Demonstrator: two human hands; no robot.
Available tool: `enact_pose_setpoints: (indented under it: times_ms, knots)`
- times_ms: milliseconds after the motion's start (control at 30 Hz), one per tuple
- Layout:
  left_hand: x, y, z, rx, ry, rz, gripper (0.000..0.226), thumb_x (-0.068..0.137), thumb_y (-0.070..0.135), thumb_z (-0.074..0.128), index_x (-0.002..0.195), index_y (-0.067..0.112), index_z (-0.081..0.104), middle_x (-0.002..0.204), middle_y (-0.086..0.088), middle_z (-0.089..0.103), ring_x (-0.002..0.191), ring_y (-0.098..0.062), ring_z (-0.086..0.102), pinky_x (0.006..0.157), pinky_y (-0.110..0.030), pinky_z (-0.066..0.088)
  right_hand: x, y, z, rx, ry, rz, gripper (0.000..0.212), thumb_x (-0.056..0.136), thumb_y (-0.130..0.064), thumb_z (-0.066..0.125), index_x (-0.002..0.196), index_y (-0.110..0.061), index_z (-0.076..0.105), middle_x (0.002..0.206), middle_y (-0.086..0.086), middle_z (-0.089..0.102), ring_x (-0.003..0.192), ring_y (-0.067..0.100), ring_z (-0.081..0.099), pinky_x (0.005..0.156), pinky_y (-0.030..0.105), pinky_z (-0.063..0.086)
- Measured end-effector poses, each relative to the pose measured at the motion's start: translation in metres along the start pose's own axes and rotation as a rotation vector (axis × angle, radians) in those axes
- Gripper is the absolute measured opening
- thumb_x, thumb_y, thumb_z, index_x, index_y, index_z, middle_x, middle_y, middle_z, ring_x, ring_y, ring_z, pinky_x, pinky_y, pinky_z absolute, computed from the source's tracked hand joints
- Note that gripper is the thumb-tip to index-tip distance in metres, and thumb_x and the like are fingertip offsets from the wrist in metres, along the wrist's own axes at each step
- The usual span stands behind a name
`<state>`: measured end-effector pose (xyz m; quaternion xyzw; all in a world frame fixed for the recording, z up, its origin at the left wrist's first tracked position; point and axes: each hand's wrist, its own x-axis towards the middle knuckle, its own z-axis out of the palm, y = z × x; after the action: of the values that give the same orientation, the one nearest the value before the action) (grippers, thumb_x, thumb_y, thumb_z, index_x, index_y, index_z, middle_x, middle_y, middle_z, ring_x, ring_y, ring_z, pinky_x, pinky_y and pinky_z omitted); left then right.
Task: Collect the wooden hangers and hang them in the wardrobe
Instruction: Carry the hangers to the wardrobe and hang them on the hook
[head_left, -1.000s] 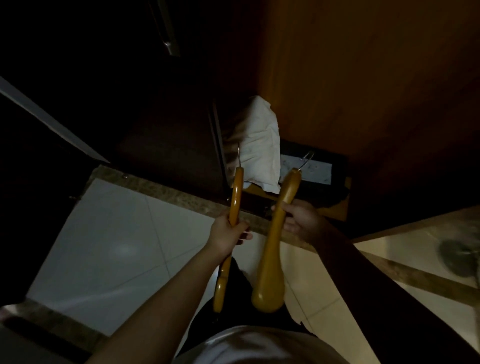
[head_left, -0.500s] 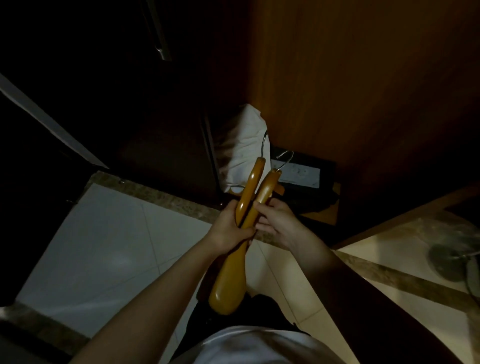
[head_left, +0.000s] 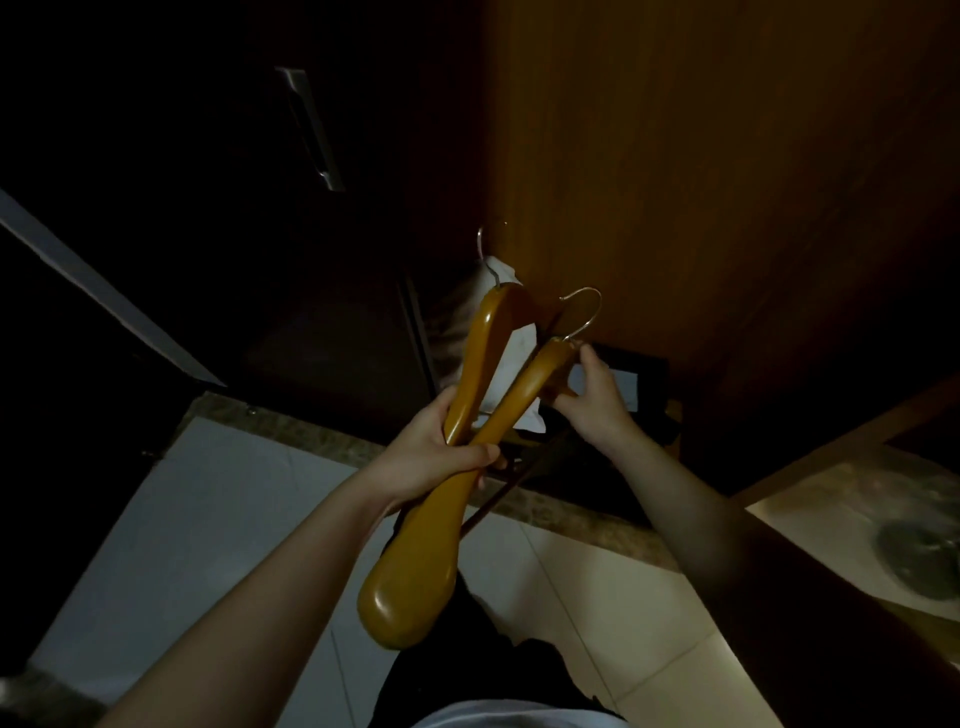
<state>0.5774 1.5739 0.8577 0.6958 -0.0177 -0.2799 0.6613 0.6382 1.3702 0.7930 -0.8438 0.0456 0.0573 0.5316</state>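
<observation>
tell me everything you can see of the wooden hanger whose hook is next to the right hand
This hanger is glossy, honey-coloured wood with a thin silver metal hook curving over its top. It leans up and to the right, hook uppermost, in front of the dim wardrobe opening. Lower down it crosses the other hanger, where the left hand grips both together. The right hand pinches it near the top, index fingertip at the hook's base.
</observation>
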Motion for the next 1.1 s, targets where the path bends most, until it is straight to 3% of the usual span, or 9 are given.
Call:
enact_pose_setpoints:
  times_ms: [133, 233, 300, 367, 467, 633, 733, 833, 1100]
  knots:
    - [-0.006, 0.006, -0.005, -0.037, -0.028, -0.013, 0.054, 0.087, 0.005, 0.060, 0.132, 0.024, 0.037, 0.094, -0.018, 0.068, 0.066, -0.016, 0.069, 0.056, -0.023, 0.053, -0.003, -0.006, -0.005, 0.082, -0.050, -0.044, 0.048, 0.086, -0.011, 0.063, 0.128, -0.020, 0.042, 0.117, -0.004, 0.053, 0.114, 0.009, 0.044, 0.092, 0.026, 0.031]
    - [-0.005, 0.001, -0.016, 0.021, -0.007, -0.059, 0.041, 0.090, 0.017, 0.057, 0.126, 0.030, 0.042, 0.105, -0.018, 0.069, 0.085, -0.028, 0.071, 0.066, -0.030, 0.058, -0.008, 0.005, -0.011, 0.009, -0.078, -0.042, 0.045, 0.087, -0.022, 0.063, 0.124, -0.025, 0.039, 0.119, -0.004, 0.055, 0.116, 0.014, 0.048, 0.095, 0.034, 0.038]
    - [-0.005, -0.006, -0.021, 0.179, 0.046, -0.066, 0.026, 0.091, 0.022, 0.055, 0.116, 0.028, 0.049, 0.105, -0.015, 0.068, 0.092, -0.026, 0.070, 0.078, -0.037, 0.059, -0.014, 0.015, -0.017, -0.079, -0.059, -0.027, 0.047, 0.088, -0.023, 0.061, 0.126, -0.025, 0.036, 0.123, 0.001, 0.054, 0.118, 0.021, 0.049, 0.098, 0.041, 0.040]
    - [-0.007, -0.014, -0.022, 0.229, 0.102, -0.065, 0.015, 0.093, 0.022, 0.053, 0.107, 0.025, 0.052, 0.097, -0.010, 0.068, 0.088, -0.020, 0.070, 0.076, -0.034, 0.059, -0.022, 0.024, -0.026, -0.140, -0.010, -0.020, 0.052, 0.088, -0.021, 0.060, 0.131, -0.024, 0.032, 0.127, 0.007, 0.052, 0.119, 0.026, 0.049, 0.099, 0.046, 0.041]
    - [-0.009, -0.022, -0.019, 0.085, 0.196, -0.074, 0.013, 0.095, 0.017, 0.049, 0.107, 0.015, 0.051, 0.080, -0.008, 0.068, 0.068, -0.016, 0.069, 0.064, -0.028, 0.058, -0.033, 0.037, -0.046, -0.245, 0.050, -0.020, 0.054, 0.088, -0.022, 0.061, 0.133, -0.022, 0.030, 0.127, 0.010, 0.051, 0.117, 0.030, 0.050, 0.099, 0.047, 0.041]
    - [0.000, -0.023, -0.008, 0.005, 0.318, -0.006, 0.007, 0.093, 0.021, 0.053, 0.097, 0.016, 0.055, 0.057, 0.003, 0.049, 0.043, -0.006, 0.046, 0.048, -0.021, 0.045, -0.049, 0.051, -0.077, -0.585, 0.167, -0.029, 0.047, 0.087, -0.028, 0.059, 0.127, -0.024, 0.034, 0.124, 0.006, 0.053, 0.115, 0.030, 0.049, 0.096, 0.049, 0.037]
    - [0.007, -0.017, 0.006, -0.204, 0.278, 0.035, 0.013, 0.093, 0.025, 0.053, 0.082, 0.018, 0.054, 0.050, 0.007, 0.044, 0.040, -0.005, 0.038, 0.043, -0.018, 0.038, -0.053, 0.047, -0.090, -0.700, 0.267, -0.021, 0.047, 0.087, -0.029, 0.058, 0.128, -0.023, 0.035, 0.123, 0.006, 0.053, 0.114, 0.030, 0.049, 0.093, 0.046, 0.038]
    - [0.020, -0.002, 0.019, -0.378, 0.269, 0.077, 0.017, 0.095, 0.023, 0.049, 0.081, 0.013, 0.055, 0.046, 0.005, 0.043, 0.035, -0.005, 0.038, 0.039, -0.019, 0.040, -0.050, 0.031, -0.105, -0.696, 0.348, -0.015, 0.049, 0.088, -0.030, 0.058, 0.130, -0.021, 0.034, 0.123, 0.006, 0.054, 0.114, 0.029, 0.049, 0.091, 0.045, 0.037]
    - [0.068, 0.103, 0.056, -0.462, 0.266, 0.344, 0.014, 0.095, 0.017, 0.045, 0.081, 0.014, 0.047, 0.050, 0.001, 0.049, 0.039, -0.009, 0.045, 0.042, -0.022, 0.045, -0.011, -0.051, -0.163, -0.672, 0.609, -0.017, 0.055, 0.089, -0.036, 0.056, 0.135, -0.021, 0.031, 0.128, 0.006, 0.054, 0.118, 0.028, 0.050, 0.090, 0.045, 0.040]
